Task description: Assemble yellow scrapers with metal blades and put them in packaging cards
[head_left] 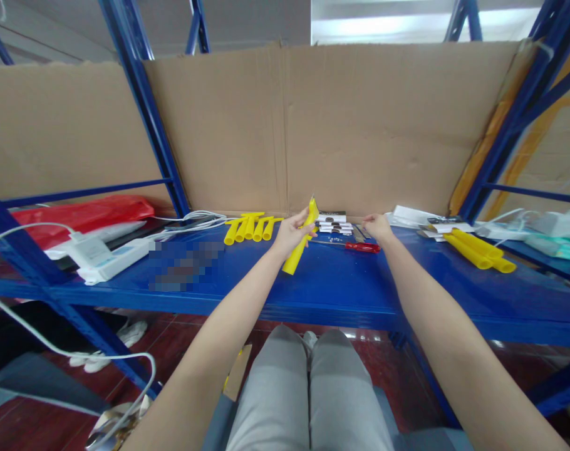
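Observation:
My left hand (292, 233) is wrapped round a yellow tool (292, 262) with a thick tube-like handle, held tilted above the blue shelf (332, 282). My right hand (378, 227) is at the back of the shelf, its fingers closed near some small metal pieces (359, 233); what they hold, if anything, is too small to make out. A screwdriver with a red handle (362, 247) lies between my hands, with tiny bits scattered by its shaft. Behind it are stacked small black-and-white boxes (334, 223).
Several yellow tools (250, 228) lie in a row left of my hands. More yellow handles (480, 250) lie at the right. A white power strip (120, 260), cables and a red bag (88, 216) are at the left. Cardboard (360, 125) stands behind.

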